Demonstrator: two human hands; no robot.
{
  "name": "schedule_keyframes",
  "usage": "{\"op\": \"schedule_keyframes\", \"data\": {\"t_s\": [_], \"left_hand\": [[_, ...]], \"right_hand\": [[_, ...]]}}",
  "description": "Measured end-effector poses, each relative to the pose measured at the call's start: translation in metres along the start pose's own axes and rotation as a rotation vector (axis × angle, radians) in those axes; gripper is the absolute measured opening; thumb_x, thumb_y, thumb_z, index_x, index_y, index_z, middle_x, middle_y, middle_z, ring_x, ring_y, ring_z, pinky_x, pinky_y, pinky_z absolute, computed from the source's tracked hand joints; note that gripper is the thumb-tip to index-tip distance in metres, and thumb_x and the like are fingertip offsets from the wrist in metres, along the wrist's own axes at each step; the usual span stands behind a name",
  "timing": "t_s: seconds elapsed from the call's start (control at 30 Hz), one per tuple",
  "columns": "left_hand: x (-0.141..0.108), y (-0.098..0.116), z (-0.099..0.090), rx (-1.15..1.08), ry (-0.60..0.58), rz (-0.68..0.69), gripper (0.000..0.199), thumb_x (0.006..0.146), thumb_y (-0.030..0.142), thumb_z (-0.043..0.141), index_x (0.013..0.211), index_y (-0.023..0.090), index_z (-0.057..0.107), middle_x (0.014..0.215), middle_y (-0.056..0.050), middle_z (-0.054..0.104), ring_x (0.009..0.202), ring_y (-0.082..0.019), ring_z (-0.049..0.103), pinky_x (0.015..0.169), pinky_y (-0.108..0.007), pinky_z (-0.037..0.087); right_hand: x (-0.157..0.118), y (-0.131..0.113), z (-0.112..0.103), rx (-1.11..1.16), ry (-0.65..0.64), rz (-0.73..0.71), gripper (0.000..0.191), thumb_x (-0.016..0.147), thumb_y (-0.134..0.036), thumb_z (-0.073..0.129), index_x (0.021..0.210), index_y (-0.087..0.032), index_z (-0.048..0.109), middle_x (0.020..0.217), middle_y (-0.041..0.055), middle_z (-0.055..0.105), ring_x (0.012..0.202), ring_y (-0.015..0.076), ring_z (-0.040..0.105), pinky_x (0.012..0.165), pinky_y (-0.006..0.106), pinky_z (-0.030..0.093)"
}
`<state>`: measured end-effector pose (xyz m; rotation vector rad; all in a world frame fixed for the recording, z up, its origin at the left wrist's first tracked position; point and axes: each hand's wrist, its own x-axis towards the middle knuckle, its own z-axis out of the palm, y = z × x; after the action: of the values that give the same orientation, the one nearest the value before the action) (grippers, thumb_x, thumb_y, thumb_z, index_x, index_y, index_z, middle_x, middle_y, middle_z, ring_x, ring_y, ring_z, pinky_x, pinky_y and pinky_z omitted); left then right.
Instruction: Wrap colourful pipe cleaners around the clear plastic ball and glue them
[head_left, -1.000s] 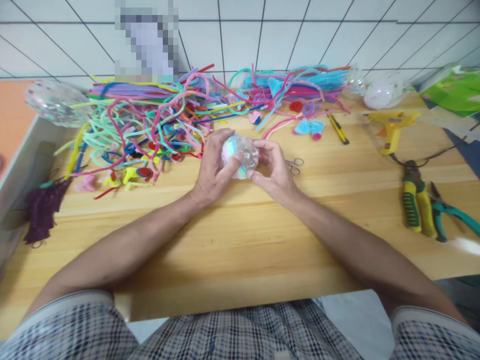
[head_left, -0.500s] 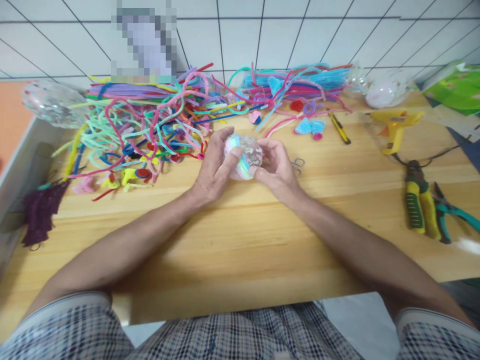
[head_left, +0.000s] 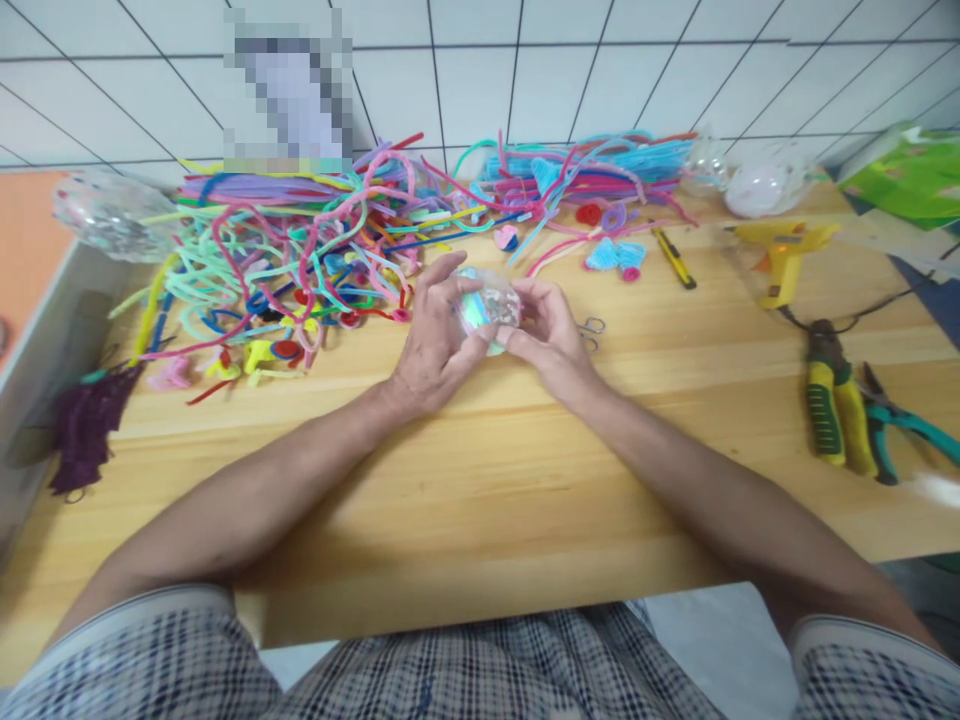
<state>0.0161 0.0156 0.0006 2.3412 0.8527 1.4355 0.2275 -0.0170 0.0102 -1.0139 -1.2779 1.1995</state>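
Observation:
A clear, shiny ball [head_left: 501, 300] with an iridescent band on its left side is held between my two hands above the wooden table. My left hand [head_left: 435, 345] wraps its left side, thumb at the lower front and one finger raised. On the right side, my right hand [head_left: 553, 335] grips the ball with its thumb in front and fingers curled behind. The two thumbs nearly meet at the ball's lower edge. Small scissors [head_left: 592, 332] lie just right of my right hand, partly hidden by it.
Colourful pipe cleaners [head_left: 300, 240] lie heaped along the back. A yellow cutter [head_left: 675, 260], glue gun [head_left: 784, 260], yellow-green pliers [head_left: 832, 410] and teal pliers [head_left: 911, 425] are on the right. Clear balls [head_left: 761, 188] stand behind; a purple tassel [head_left: 88, 425] lies left.
My left thumb has moved down from the iridescent band to the ball's lower edge, and my left fingers have shifted. My right hand stays on the ball.

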Motion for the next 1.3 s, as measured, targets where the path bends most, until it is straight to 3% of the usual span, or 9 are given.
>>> {"op": "schedule_keyframes", "data": {"t_s": [0.37,0.5,0.7,0.77,0.87,1.0,1.07,1.17,1.3], "left_hand": [[-0.001,-0.005,0.002,0.014,0.008,-0.032,0.064,0.112,0.076,0.064,0.158,0.035,0.047,0.171,-0.015,0.052,0.165,-0.040,0.052,0.139,-0.072,0.044],[0.001,-0.006,0.002,0.016,0.004,-0.024,0.061,0.114,0.073,0.063,0.157,0.035,0.047,0.170,-0.016,0.053,0.164,-0.039,0.053,0.137,-0.072,0.047],[0.003,-0.006,0.005,0.006,0.018,0.027,0.059,0.113,0.072,0.065,0.159,0.038,0.049,0.167,-0.014,0.056,0.160,-0.037,0.058,0.130,-0.074,0.056],[0.003,-0.005,0.005,0.008,0.025,0.034,0.057,0.114,0.068,0.065,0.159,0.037,0.049,0.166,-0.014,0.057,0.159,-0.037,0.059,0.128,-0.074,0.058],[0.004,-0.004,0.006,0.005,0.033,0.048,0.056,0.114,0.066,0.066,0.158,0.035,0.051,0.164,-0.014,0.058,0.158,-0.037,0.061,0.127,-0.074,0.060],[0.004,-0.004,0.007,-0.029,0.054,0.037,0.054,0.113,0.066,0.068,0.157,0.037,0.053,0.162,-0.015,0.060,0.156,-0.038,0.062,0.129,-0.072,0.059],[0.003,-0.004,0.008,-0.033,0.051,0.032,0.054,0.113,0.066,0.068,0.157,0.038,0.052,0.162,-0.014,0.060,0.156,-0.037,0.062,0.130,-0.072,0.058],[0.003,-0.003,0.008,-0.028,0.042,0.031,0.054,0.114,0.066,0.066,0.157,0.037,0.050,0.163,-0.015,0.059,0.157,-0.036,0.061,0.130,-0.071,0.057],[0.002,-0.001,0.007,-0.020,0.020,0.037,0.054,0.115,0.063,0.066,0.158,0.036,0.049,0.164,-0.016,0.057,0.159,-0.036,0.059,0.130,-0.068,0.057]], "right_hand": [[-0.004,0.007,0.005,-0.112,0.024,-0.080,0.068,0.089,-0.061,0.092,0.140,-0.034,0.056,0.151,0.0096,0.074,0.137,0.0287,0.073,0.111,0.047,0.067],[0.000,-0.003,0.000,-0.156,0.011,-0.056,0.065,0.090,-0.062,0.091,0.139,-0.034,0.058,0.150,0.0089,0.075,0.138,0.0287,0.073,0.116,0.048,0.065],[0.027,-0.054,-0.055,-0.437,0.162,-0.136,0.025,0.100,-0.049,0.078,0.117,-0.033,0.071,0.130,0.0063,0.083,0.125,0.0309,0.077,0.117,0.056,0.062],[0.030,-0.064,-0.077,-0.677,0.123,-0.116,0.017,0.095,-0.041,0.078,0.108,-0.030,0.073,0.117,0.0067,0.084,0.113,0.0321,0.078,0.111,0.058,0.062],[0.023,-0.060,-0.102,-1.059,-0.026,-0.083,0.015,0.089,-0.035,0.083,0.099,-0.027,0.075,0.112,0.0103,0.083,0.118,0.0378,0.077,0.113,0.061,0.059],[0.011,-0.043,-0.112,-1.282,-0.171,-0.019,0.009,0.094,-0.029,0.079,0.098,-0.022,0.076,0.113,0.0163,0.081,0.124,0.0411,0.073,0.114,0.059,0.056],[0.010,-0.038,-0.111,-1.299,-0.202,0.010,0.005,0.096,-0.024,0.074,0.092,-0.022,0.072,0.109,0.0162,0.080,0.119,0.0388,0.073,0.110,0.056,0.056],[0.012,-0.038,-0.111,-1.262,-0.213,0.012,0.017,0.094,-0.019,0.070,0.080,-0.025,0.063,0.098,0.0129,0.078,0.105,0.0337,0.072,0.101,0.050,0.056],[0.009,-0.046,-0.108,-0.948,-0.056,0.021,0.015,0.092,-0.022,0.073,0.083,-0.027,0.063,0.082,0.0029,0.076,0.081,0.0246,0.069,0.080,0.040,0.055]]}}
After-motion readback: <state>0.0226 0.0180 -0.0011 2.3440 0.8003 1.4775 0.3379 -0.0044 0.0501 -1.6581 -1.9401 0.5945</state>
